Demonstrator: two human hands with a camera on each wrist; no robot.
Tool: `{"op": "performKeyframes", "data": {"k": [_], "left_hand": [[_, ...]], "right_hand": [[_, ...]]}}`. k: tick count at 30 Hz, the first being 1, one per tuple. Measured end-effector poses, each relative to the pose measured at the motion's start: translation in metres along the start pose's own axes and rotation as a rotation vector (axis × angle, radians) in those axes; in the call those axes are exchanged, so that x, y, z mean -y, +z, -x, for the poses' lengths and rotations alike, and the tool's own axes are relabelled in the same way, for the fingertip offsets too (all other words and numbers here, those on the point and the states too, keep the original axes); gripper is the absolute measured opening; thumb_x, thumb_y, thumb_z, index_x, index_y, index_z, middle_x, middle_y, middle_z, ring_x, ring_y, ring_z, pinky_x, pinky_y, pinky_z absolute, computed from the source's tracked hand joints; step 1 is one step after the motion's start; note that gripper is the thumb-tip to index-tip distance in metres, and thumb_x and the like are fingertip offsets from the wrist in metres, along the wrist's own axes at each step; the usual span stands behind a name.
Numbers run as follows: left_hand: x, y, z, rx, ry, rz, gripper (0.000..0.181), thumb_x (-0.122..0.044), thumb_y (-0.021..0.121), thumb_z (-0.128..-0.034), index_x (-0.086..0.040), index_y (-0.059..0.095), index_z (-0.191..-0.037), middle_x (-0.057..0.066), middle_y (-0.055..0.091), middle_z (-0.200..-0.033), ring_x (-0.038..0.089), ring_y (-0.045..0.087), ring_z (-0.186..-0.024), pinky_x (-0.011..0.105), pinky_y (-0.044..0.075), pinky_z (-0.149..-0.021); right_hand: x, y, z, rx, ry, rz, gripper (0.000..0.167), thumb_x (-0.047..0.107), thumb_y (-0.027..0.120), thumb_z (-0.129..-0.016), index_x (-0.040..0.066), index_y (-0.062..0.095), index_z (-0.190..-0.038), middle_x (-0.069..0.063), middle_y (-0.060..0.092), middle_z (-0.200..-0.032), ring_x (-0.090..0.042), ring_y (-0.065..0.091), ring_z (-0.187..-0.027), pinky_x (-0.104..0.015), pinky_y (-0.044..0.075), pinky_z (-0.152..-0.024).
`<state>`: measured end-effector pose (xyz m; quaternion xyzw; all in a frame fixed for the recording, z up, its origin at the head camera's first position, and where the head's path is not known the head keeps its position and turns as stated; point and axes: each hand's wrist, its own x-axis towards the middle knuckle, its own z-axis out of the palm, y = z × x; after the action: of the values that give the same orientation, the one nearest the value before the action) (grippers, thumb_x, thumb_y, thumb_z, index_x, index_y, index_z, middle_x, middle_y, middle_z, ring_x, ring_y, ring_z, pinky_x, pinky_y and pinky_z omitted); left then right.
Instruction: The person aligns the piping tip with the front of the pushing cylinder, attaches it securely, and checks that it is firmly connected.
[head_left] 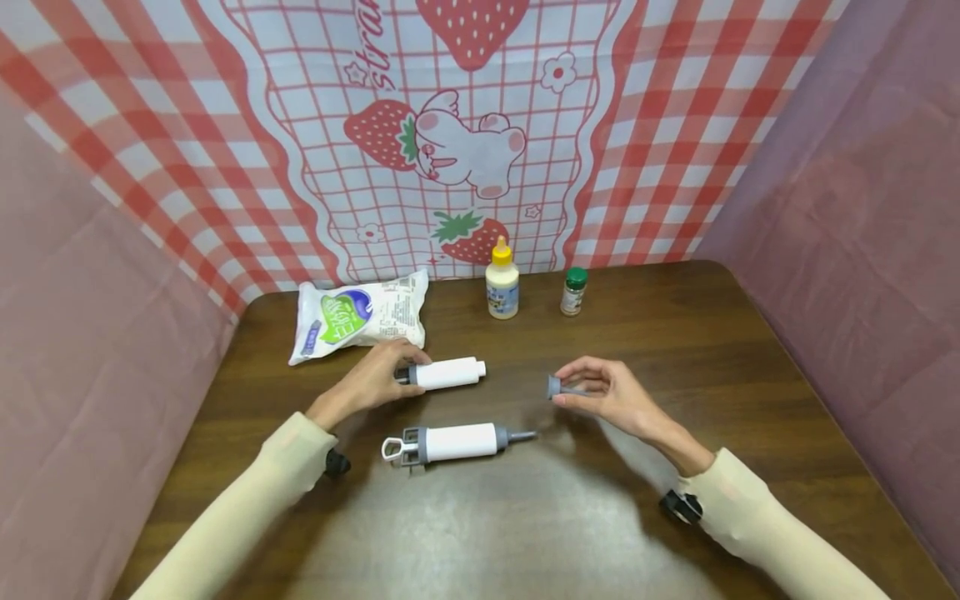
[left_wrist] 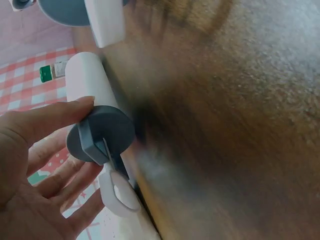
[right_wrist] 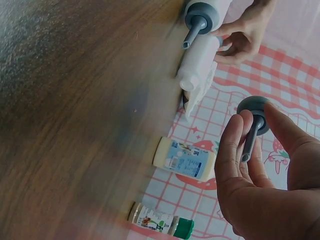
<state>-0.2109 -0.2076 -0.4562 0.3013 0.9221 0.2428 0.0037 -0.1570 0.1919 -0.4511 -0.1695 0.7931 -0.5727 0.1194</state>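
Note:
My left hand (head_left: pixel 382 373) grips the grey rear end of a white syringe-like tube (head_left: pixel 450 373), thumb on one side and fingers on the other. Its front shows a bare white neck with no nozzle on it. From the grey end (left_wrist: pixel 117 130) a white loop handle (left_wrist: pixel 117 200) sticks out. My right hand (head_left: pixel 611 393) pinches a grey nozzle cap (right_wrist: pixel 254 109) with a thin spout, held apart from the tube. Nearer to me lies a second white syringe-like tube (head_left: pixel 461 442), its grey nozzle (head_left: pixel 517 435) attached at the right and its loop handle at the left.
A white packet (head_left: pixel 360 317) with a green and purple print lies at the back left. A yellow-capped bottle (head_left: pixel 502 287) and a small green-lidded jar (head_left: pixel 573 292) stand along the rear edge of the wooden table (head_left: pixel 675 325). A strawberry-patterned cloth (head_left: pixel 315 108) hangs behind.

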Motion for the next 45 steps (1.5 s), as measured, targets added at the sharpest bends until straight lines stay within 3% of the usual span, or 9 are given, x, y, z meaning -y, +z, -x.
{"op": "performKeyframes", "data": {"k": [13,24,30,40,45], "left_hand": [[0.003,0.007,0.003,0.036,-0.029,0.089,0.044,-0.016,0.094,-0.0756,-0.009,0.074,-0.114,0.006,0.077,-0.108,0.023,0.071,-0.102,0.048,0.058,-0.096],[0.005,0.011,0.005,0.024,-0.010,0.128,0.038,-0.015,0.090,-0.0798,-0.009,0.073,-0.114,0.006,0.077,-0.108,0.022,0.070,-0.100,0.046,0.059,-0.094],[0.005,0.010,0.005,0.042,-0.015,0.174,0.037,-0.016,0.089,-0.0820,-0.010,0.072,-0.114,0.006,0.076,-0.109,0.021,0.070,-0.101,0.047,0.058,-0.094],[0.002,0.004,0.001,0.066,-0.093,0.251,0.039,-0.025,0.087,-0.0861,-0.014,0.071,-0.120,0.004,0.074,-0.112,0.021,0.068,-0.096,0.044,0.058,-0.087],[-0.007,0.000,0.000,0.047,-0.071,0.338,0.040,-0.024,0.087,-0.0863,-0.014,0.071,-0.122,0.004,0.073,-0.114,0.021,0.067,-0.098,0.045,0.059,-0.093]], "right_hand": [[-0.001,0.001,0.001,0.002,0.021,-0.018,0.036,0.015,0.082,-0.090,0.003,0.068,-0.122,-0.021,0.073,-0.117,-0.013,0.075,-0.095,-0.025,0.061,-0.082],[-0.002,-0.001,-0.001,0.007,0.031,-0.002,0.037,0.017,0.082,-0.091,0.004,0.068,-0.123,-0.019,0.073,-0.118,-0.015,0.074,-0.098,-0.026,0.061,-0.083],[-0.003,0.000,0.000,0.003,0.031,-0.002,0.036,0.016,0.081,-0.091,0.004,0.068,-0.122,-0.019,0.073,-0.118,-0.013,0.074,-0.097,-0.025,0.061,-0.082],[-0.005,-0.001,0.000,0.002,0.029,-0.012,0.036,0.015,0.082,-0.091,0.003,0.068,-0.121,-0.020,0.072,-0.119,-0.013,0.075,-0.096,-0.025,0.061,-0.082],[-0.005,-0.002,-0.001,0.001,0.036,-0.005,0.036,0.016,0.082,-0.090,0.003,0.068,-0.121,-0.020,0.073,-0.118,-0.012,0.075,-0.096,-0.025,0.061,-0.082]]}}
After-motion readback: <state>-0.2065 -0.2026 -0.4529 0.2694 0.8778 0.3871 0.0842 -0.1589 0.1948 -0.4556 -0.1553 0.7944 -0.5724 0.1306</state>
